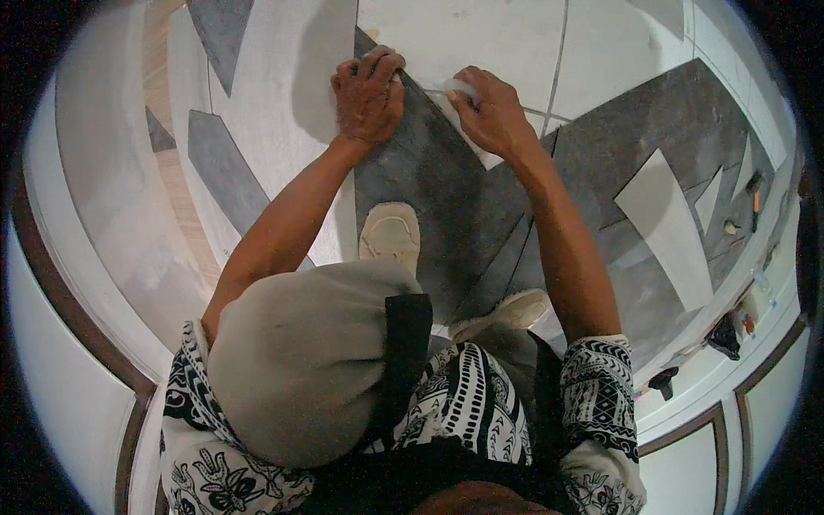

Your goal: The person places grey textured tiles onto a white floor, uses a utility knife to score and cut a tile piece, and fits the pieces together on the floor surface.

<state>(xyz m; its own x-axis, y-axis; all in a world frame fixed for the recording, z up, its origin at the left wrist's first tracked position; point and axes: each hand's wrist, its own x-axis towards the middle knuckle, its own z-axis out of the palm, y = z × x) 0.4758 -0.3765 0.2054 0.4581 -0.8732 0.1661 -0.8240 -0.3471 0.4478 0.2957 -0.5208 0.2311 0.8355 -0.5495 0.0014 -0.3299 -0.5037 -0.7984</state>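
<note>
My left hand [371, 96] rests at the slanting edge of a dark grey floor plank [429, 163], its fingers curled down over that edge. Across from it, my right hand [487, 107] is closed, thumb against fingers, on a thin whitish sheet [464, 87] that looks partly see-through. Below this hand a pale pointed strip [489, 160] runs along the plank's edge; I cannot tell whether it is part of the same sheet. My fingertips hide where the left hand meets the plank.
Large white floor tiles [481, 39] lie beyond the plank. Dark grey planks [669, 112] cover the right side, with a curved white offcut [665, 219] on them. At far right lies an orange-handled tool [755, 206]. My beige shoe [390, 230] stands on the plank.
</note>
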